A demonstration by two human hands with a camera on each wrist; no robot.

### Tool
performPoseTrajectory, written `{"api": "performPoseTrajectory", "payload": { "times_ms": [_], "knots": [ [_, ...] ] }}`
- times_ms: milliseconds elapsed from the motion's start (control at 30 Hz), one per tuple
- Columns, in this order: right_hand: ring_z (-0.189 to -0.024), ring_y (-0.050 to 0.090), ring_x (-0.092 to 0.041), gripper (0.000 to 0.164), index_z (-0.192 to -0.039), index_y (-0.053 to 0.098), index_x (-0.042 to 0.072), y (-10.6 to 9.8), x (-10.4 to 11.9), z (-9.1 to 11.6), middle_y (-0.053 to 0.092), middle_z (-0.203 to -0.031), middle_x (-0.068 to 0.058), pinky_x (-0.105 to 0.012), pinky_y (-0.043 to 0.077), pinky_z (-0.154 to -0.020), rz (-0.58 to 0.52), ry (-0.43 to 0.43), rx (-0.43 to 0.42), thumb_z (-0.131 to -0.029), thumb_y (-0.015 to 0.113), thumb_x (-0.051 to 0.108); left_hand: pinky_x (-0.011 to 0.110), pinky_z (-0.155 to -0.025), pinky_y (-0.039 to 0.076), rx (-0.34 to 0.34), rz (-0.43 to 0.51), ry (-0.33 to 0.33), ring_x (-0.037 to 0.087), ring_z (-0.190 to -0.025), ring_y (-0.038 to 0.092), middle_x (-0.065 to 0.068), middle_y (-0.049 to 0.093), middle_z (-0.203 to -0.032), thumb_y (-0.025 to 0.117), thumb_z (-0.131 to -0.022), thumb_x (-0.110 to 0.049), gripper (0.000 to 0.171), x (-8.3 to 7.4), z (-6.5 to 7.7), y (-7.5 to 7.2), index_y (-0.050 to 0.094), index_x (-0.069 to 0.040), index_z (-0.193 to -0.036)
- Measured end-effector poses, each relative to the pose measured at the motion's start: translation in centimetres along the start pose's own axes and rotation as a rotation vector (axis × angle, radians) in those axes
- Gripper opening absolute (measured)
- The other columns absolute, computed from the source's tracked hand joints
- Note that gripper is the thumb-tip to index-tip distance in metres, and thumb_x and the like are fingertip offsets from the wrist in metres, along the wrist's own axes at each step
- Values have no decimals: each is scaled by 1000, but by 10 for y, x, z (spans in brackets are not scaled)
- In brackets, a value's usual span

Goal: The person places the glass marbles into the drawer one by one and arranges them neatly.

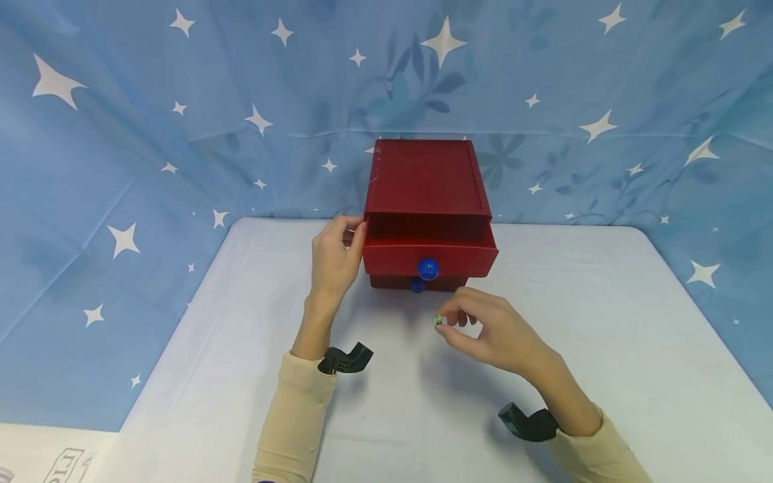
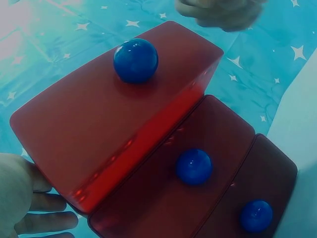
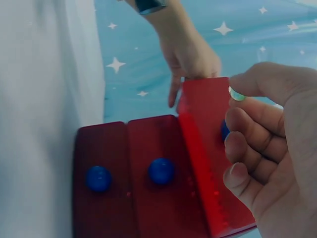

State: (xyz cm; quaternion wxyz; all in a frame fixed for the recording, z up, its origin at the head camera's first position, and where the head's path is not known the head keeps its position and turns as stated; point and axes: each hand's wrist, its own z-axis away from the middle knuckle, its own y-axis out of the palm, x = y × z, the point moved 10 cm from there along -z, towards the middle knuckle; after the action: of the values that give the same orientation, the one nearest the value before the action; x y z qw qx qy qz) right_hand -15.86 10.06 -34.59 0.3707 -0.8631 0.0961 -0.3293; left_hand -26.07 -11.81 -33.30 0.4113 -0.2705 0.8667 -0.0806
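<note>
A red drawer cabinet [image 1: 429, 178] stands at the back of the table, its top drawer [image 1: 392, 260] pulled out. Blue round knobs mark the drawer fronts; the top knob [image 2: 135, 60] is the nearest in the left wrist view. My left hand [image 1: 337, 258] touches the cabinet's left side by the pulled-out drawer, with several fingers [image 2: 47, 222] fairly straight. In front of the cabinet, my right hand [image 1: 492, 329] pinches a small shiny green piece [image 3: 237, 94] between thumb and index finger. Its other fingers are loosely curled. The drawer's inside is mostly in shadow.
Below the open drawer, the middle drawer [image 2: 168, 173] and bottom drawer [image 2: 255, 193] are closed. A white cloth covers the table [image 1: 386, 416]. Behind hangs a blue curtain [image 1: 290, 87] with white stars. Printed white material [image 1: 54, 446] lies at the lower left.
</note>
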Motion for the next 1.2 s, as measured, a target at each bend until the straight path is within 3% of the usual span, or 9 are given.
{"api": "performPoseTrajectory", "payload": {
  "times_ms": [167,400,500,967,1200],
  "knots": [
    [-76,55,-2,26,-99,69,22,-17,5,-8,62,-85,13,-13,46,-66,11,-7,-78,-79,80,8,35,-72,62,2,-7,-8,26,-76,72,16,73,-95,64,-97,-10,16,1,1,-1,71,3,-104],
    [-71,54,-6,29,-97,71,14,-43,18,-17,64,-83,7,-17,44,-62,18,-135,-211,-73,79,0,36,-73,62,6,-11,-10,26,-77,72,16,73,-96,64,-97,-11,17,1,0,0,71,3,-104],
    [-70,53,-6,27,-96,71,13,-54,20,-21,63,-81,6,-16,42,-61,27,-140,-259,-73,77,0,36,-73,62,4,-6,-4,25,-76,71,16,73,-96,64,-97,-11,17,-1,0,0,71,3,-104],
    [-65,48,-6,15,-91,72,4,-84,8,-39,60,-71,2,-15,38,-59,150,-45,-333,-78,78,2,36,-71,62,-5,-7,22,26,-74,71,17,73,-93,63,-98,-10,16,-2,-1,-1,71,3,-102],
    [-60,38,-7,10,-89,72,5,-92,-4,-47,53,-67,5,-17,29,-56,207,46,-344,-81,78,5,36,-71,62,-2,1,19,27,-74,71,17,72,-93,63,-97,-9,15,-2,1,-1,70,3,-102]
  ]
}}
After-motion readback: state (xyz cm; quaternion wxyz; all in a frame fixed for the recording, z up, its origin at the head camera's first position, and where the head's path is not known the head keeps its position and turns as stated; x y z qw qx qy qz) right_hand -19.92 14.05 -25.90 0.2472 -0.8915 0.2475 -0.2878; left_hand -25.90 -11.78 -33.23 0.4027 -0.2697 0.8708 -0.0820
